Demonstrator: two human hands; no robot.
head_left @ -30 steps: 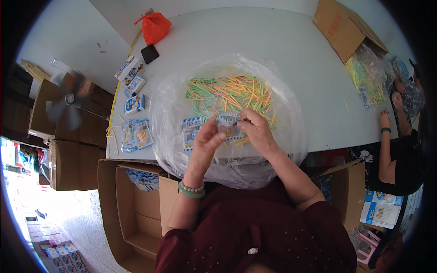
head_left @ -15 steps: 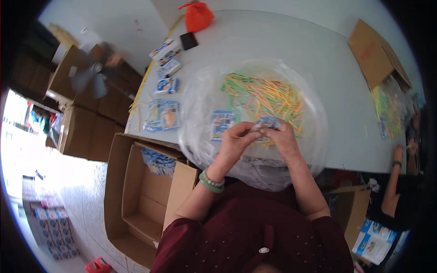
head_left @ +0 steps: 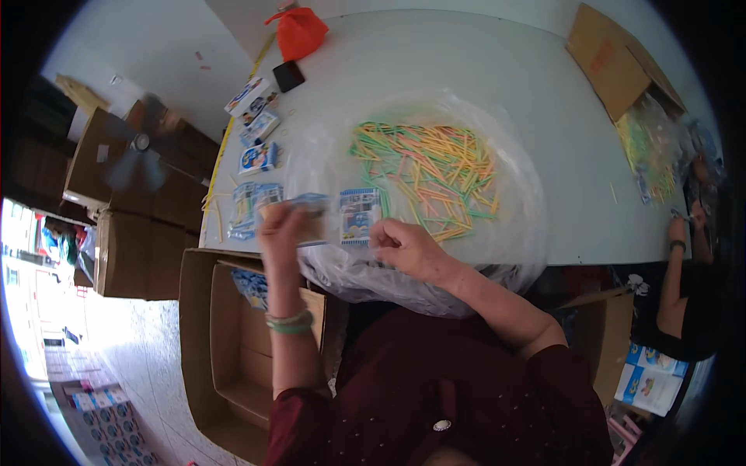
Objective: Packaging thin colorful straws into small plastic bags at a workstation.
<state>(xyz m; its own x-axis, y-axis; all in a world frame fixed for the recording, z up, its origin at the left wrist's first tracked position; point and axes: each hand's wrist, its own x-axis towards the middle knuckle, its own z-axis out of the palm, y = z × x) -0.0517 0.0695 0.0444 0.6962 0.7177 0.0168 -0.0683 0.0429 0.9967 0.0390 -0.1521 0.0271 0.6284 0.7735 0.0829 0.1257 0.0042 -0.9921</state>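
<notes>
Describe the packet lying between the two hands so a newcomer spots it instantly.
Find the crumpled clear plastic on the table. Left of its coloured sticks lies a blue-and-white packet. Only this one lies on plastic; the left hand holds another packet.

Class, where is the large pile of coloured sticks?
In the head view, the pile lies near centre on clear plastic, just beyond the right hand.

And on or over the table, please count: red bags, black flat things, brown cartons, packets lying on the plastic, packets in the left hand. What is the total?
Red bag: 1
Black flat thing: 1
Brown carton: 1
Packet lying on the plastic: 1
Blurred packet in the left hand: 1
Total: 5
</notes>
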